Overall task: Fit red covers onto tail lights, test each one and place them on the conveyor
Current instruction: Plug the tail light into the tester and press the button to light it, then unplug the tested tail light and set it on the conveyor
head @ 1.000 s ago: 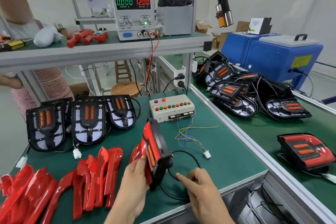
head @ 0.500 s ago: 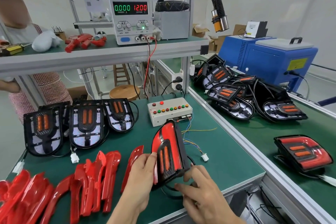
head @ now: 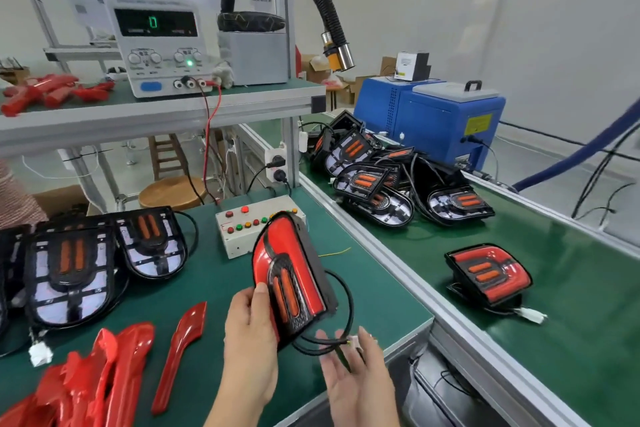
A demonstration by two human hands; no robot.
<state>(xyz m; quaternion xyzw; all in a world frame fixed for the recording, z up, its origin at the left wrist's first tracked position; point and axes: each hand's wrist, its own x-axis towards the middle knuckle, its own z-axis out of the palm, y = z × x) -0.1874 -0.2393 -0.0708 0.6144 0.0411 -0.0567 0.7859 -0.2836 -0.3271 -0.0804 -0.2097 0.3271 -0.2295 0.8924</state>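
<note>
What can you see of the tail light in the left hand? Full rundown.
The held tail light is a D-shaped black housing with a glossy red cover fitted, framing a dark panel with two orange bars. It is held above the green bench, tilted up, face toward the camera. The left hand grips its lower left edge, thumb on the front. Its black cable loops down to the right hand, where a white connector lies at the fingers.

Pale walls (head: 485, 10); a wooden stool (head: 173, 192) under the shelf (head: 156, 114).
</note>
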